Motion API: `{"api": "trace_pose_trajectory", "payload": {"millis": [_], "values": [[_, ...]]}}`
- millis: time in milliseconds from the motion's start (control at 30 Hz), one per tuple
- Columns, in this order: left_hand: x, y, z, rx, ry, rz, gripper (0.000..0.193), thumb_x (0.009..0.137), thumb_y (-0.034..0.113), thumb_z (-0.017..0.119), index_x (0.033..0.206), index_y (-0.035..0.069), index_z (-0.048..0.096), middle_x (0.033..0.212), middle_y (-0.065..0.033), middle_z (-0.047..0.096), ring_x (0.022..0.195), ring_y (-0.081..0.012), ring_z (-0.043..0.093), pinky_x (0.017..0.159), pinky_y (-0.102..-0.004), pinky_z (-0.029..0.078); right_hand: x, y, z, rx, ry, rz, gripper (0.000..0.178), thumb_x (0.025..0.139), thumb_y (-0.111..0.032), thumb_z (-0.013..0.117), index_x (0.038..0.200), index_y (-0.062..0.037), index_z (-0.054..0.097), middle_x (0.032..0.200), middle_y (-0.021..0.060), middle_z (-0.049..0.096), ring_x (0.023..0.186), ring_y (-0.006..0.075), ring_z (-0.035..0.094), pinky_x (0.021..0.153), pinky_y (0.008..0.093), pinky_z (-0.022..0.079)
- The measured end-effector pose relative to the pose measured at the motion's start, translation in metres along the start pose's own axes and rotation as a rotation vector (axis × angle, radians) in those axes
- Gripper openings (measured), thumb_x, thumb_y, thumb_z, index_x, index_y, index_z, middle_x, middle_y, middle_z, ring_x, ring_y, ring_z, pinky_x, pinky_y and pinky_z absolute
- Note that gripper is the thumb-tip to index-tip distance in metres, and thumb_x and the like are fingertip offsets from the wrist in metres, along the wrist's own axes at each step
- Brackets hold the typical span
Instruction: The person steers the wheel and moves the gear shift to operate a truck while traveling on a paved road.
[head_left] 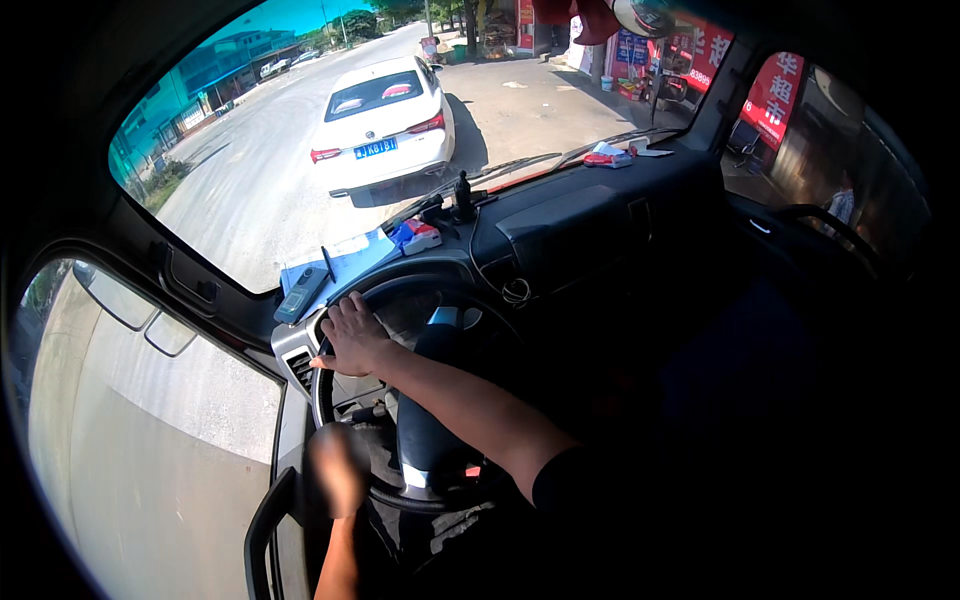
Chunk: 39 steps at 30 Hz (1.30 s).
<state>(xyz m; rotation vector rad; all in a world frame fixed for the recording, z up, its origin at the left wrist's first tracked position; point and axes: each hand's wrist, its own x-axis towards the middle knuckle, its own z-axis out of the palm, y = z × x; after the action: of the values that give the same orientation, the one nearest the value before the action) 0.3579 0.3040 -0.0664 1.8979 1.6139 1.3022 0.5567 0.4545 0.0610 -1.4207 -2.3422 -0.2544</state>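
Note:
A black steering wheel (pixel 437 506) with silver trim is in front of me, on the left side of the cab. My right hand (pixel 352 335) lies over its upper left rim, the forearm reaching across the hub and the fingers curled around the rim. Lower down, my left hand (pixel 338 470) is at the rim's left side. It is blurred, so its fingers cannot be made out. Beyond the right hand, a grey handheld device (pixel 301 294) and a dark pen (pixel 328 264) lie on white papers (pixel 352 258) on the dashboard.
Through the windshield, a white car (pixel 385 125) stands ahead on the pale road. A red-and-blue packet (pixel 418 236) and a dark phone mount (pixel 463 197) are on the dash, with more small packets (pixel 607 156) farther right. A door handle (pixel 262 540) and side mirror (pixel 113 295) are left.

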Motion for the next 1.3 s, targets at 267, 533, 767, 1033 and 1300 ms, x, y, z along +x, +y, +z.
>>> {"api": "trace_pose_trajectory", "payload": {"millis": [267,533,767,1033,1300], "values": [[0.0,0.003,0.006,0.046,0.049,-0.034,0.044,0.11,0.033,0.04,0.115,-0.002,0.066,0.108,-0.0168,0.067,0.099,-0.0276,0.061,0.091,-0.0412,0.047,-0.003,0.006,-0.001,0.074,-0.03,-0.013,0.088,0.096,-0.075,0.043,0.134,0.0034,0.058,0.133,0.0218,0.055,0.132,0.0369,0.042,0.122,0.0554,0.014],[-0.007,0.026,0.004,0.041,0.046,-0.123,0.046,0.111,0.034,0.039,0.118,-0.001,0.067,0.112,-0.0159,0.067,0.103,-0.0266,0.061,0.094,-0.0412,0.047,-0.006,0.011,-0.007,0.083,-0.061,-0.038,0.088,0.095,-0.075,0.044,0.135,0.0026,0.058,0.132,0.0204,0.055,0.131,0.0357,0.042,0.121,0.0557,0.015],[0.004,0.047,0.0,0.109,-0.034,-0.136,0.043,0.111,0.033,0.04,0.117,-0.001,0.065,0.109,-0.0136,0.065,0.104,-0.027,0.061,0.095,-0.0407,0.046,-0.002,0.022,-0.007,0.1,-0.096,-0.031,0.086,0.093,-0.075,0.049,0.135,-0.0005,0.059,0.131,0.019,0.055,0.131,0.0353,0.043,0.121,0.0542,0.016],[-0.003,0.035,0.007,-0.278,0.145,-0.445,0.039,0.108,0.043,0.057,0.101,0.005,0.056,0.068,0.0029,0.047,0.056,-0.0072,0.042,0.048,-0.0257,0.035,-0.002,0.02,-0.007,0.142,-0.105,-0.053,0.084,0.093,-0.074,0.05,0.134,-0.0013,0.06,0.131,0.0181,0.055,0.131,0.0353,0.043,0.121,0.0543,0.016],[-0.012,0.026,0.006,-0.316,0.145,-0.472,0.041,0.106,0.045,0.059,0.112,0.004,0.059,0.072,0.0026,0.049,0.061,-0.0073,0.043,0.051,-0.0245,0.037,0.0,0.015,-0.014,0.132,-0.141,-0.084,0.087,0.093,-0.076,0.047,0.134,0.0,0.058,0.132,0.0194,0.056,0.131,0.0359,0.044,0.119,0.0536,0.019]]}}
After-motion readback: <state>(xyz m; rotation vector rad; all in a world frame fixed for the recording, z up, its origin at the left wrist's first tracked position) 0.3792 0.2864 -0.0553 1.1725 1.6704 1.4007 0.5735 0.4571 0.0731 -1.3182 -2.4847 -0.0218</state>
